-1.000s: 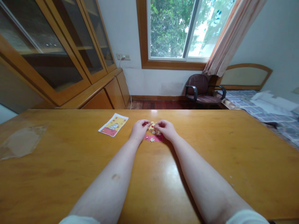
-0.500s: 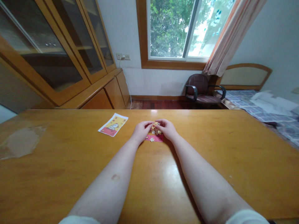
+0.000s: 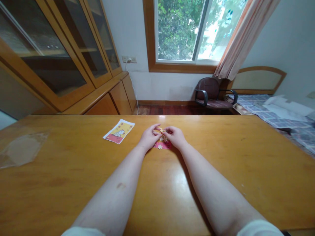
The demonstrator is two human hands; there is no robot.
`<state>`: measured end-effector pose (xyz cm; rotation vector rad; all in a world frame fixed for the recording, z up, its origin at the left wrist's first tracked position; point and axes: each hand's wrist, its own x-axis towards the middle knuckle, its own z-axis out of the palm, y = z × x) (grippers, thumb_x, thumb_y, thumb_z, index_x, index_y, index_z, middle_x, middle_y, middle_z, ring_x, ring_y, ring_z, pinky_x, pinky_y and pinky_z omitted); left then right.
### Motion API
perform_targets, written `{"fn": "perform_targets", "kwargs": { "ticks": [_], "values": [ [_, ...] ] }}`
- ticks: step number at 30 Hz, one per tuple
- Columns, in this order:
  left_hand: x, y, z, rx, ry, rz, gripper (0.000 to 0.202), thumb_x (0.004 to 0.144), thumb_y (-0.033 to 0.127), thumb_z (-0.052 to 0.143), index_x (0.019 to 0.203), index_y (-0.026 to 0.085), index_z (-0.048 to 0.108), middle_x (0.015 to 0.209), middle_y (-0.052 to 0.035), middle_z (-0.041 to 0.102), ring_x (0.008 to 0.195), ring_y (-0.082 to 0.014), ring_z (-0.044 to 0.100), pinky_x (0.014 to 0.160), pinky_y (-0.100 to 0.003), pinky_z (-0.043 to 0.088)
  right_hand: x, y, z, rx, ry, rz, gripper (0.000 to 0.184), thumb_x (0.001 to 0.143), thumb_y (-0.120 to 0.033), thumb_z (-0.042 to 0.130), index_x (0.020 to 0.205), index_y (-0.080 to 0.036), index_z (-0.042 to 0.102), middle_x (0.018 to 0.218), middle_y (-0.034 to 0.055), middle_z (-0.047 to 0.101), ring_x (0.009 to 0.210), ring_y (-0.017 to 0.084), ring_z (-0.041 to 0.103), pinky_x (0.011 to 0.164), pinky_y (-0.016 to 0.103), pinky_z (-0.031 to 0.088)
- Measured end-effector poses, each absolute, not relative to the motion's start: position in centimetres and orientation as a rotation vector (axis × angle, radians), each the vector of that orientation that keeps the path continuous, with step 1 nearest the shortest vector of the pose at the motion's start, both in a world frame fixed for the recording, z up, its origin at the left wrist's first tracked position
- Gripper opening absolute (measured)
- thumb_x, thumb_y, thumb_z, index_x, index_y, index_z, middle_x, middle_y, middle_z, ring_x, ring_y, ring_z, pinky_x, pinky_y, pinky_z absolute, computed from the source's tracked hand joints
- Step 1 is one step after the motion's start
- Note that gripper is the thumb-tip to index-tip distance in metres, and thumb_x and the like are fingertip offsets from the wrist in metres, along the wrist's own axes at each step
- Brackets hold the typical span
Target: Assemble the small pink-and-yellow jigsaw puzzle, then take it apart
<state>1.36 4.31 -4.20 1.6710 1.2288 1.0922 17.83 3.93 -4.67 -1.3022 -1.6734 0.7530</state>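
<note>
Both of my hands meet over a small heap of jigsaw puzzle pieces [image 3: 161, 139] near the table's far edge. My left hand [image 3: 148, 136] lies to the left of the heap, its index finger lifted away from the thumb, the thumb close to the pieces. On the right, my right hand [image 3: 176, 135] has thumb and fingertips pinched on a puzzle piece, partly hidden by the fingers. Below the heap lies a pink printed puzzle strip [image 3: 165, 145], half covered by my hands. One pale loose piece [image 3: 159, 147] rests on its lower edge.
A picture card [image 3: 119, 131] with a white animal on yellow and pink lies left of my hands. Farther left is a clear plastic bag [image 3: 23, 149]. Beyond the wooden table [image 3: 157, 196] stand a chair [image 3: 209, 93], a bed and a glass-door cabinet [image 3: 81, 65].
My left index finger has lifted and spread from the thumb. My right fingers have curled in slightly around the piece. The card and the pink strip have stayed put.
</note>
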Motion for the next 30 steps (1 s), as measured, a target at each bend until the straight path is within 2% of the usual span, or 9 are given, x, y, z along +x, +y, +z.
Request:
{"fn": "perform_targets", "kwargs": {
  "ticks": [4, 7, 11, 14, 17, 23, 30],
  "values": [
    [1.1, 4.5, -4.3, 1.782, 1.332, 1.101, 0.05, 0.071, 0.01, 0.063, 0.12, 0.018, 0.06, 0.104, -0.0056, 0.066, 0.07, -0.0091, 0.062, 0.075, -0.026, 0.054, 17.9, 4.1, -4.8, -1.249, -1.545, 0.906, 0.023, 0.072, -0.037, 0.068, 0.082, -0.017, 0.068, 0.072, 0.0033, 0.068, 0.065, 0.015, 0.06, 0.063, 0.028, 0.048],
    [0.8, 4.6, -4.0, 1.847, 1.46, 1.068, 0.034, 0.074, 0.011, 0.061, 0.106, 0.017, 0.066, 0.093, -0.0049, 0.068, 0.078, -0.0141, 0.064, 0.08, -0.029, 0.053, 18.0, 4.4, -4.9, -1.15, -1.354, 1.103, 0.03, 0.064, -0.043, 0.073, 0.077, -0.017, 0.064, 0.071, 0.0024, 0.068, 0.065, 0.016, 0.061, 0.064, 0.028, 0.049],
    [0.5, 4.4, -3.5, 1.948, 1.521, 0.974, 0.016, 0.079, 0.018, 0.06, 0.09, 0.019, 0.072, 0.091, -0.0059, 0.071, 0.087, -0.0195, 0.064, 0.086, -0.033, 0.051, 17.9, 4.6, -4.7, -1.078, -1.252, 1.151, 0.036, 0.058, -0.044, 0.078, 0.078, -0.017, 0.065, 0.073, 0.0026, 0.068, 0.068, 0.016, 0.062, 0.069, 0.029, 0.05],
    [0.7, 4.1, -3.3, 2.034, 1.446, 0.968, 0.018, 0.081, 0.027, 0.06, 0.091, 0.019, 0.073, 0.096, -0.0069, 0.071, 0.094, -0.0214, 0.063, 0.089, -0.035, 0.048, 17.8, 4.6, -4.5, -1.048, -1.216, 1.194, 0.036, 0.055, -0.044, 0.079, 0.076, -0.017, 0.065, 0.071, 0.0018, 0.067, 0.066, 0.015, 0.06, 0.068, 0.029, 0.049],
    [1.0, 3.7, -3.1, 2.039, 1.378, 0.954, 0.022, 0.081, 0.033, 0.061, 0.092, 0.018, 0.072, 0.094, -0.0066, 0.07, 0.09, -0.0206, 0.063, 0.085, -0.033, 0.049, 17.7, 4.5, -4.3, -1.021, -1.197, 1.252, 0.037, 0.054, -0.044, 0.08, 0.075, -0.018, 0.064, 0.07, 0.0011, 0.067, 0.063, 0.014, 0.059, 0.064, 0.028, 0.048],
    [1.3, 3.5, -3.0, 2.01, 1.338, 0.914, 0.019, 0.081, 0.034, 0.058, 0.08, 0.018, 0.068, 0.082, -0.0038, 0.068, 0.076, -0.0177, 0.061, 0.071, -0.028, 0.047, 17.7, 4.4, -4.3, -1.069, -1.211, 1.25, 0.036, 0.054, -0.043, 0.08, 0.073, -0.018, 0.063, 0.069, 0.0008, 0.066, 0.062, 0.013, 0.058, 0.062, 0.027, 0.047],
    [1.1, 3.6, -3.1, 2.029, 1.277, 0.959, 0.019, 0.084, 0.031, 0.053, 0.081, 0.018, 0.066, 0.082, -0.0028, 0.068, 0.079, -0.0178, 0.061, 0.073, -0.028, 0.046, 17.8, 4.5, -4.6, -1.068, -1.216, 1.174, 0.035, 0.056, -0.043, 0.079, 0.073, -0.018, 0.062, 0.069, 0.0007, 0.065, 0.062, 0.013, 0.058, 0.06, 0.026, 0.046]
  ]
}}
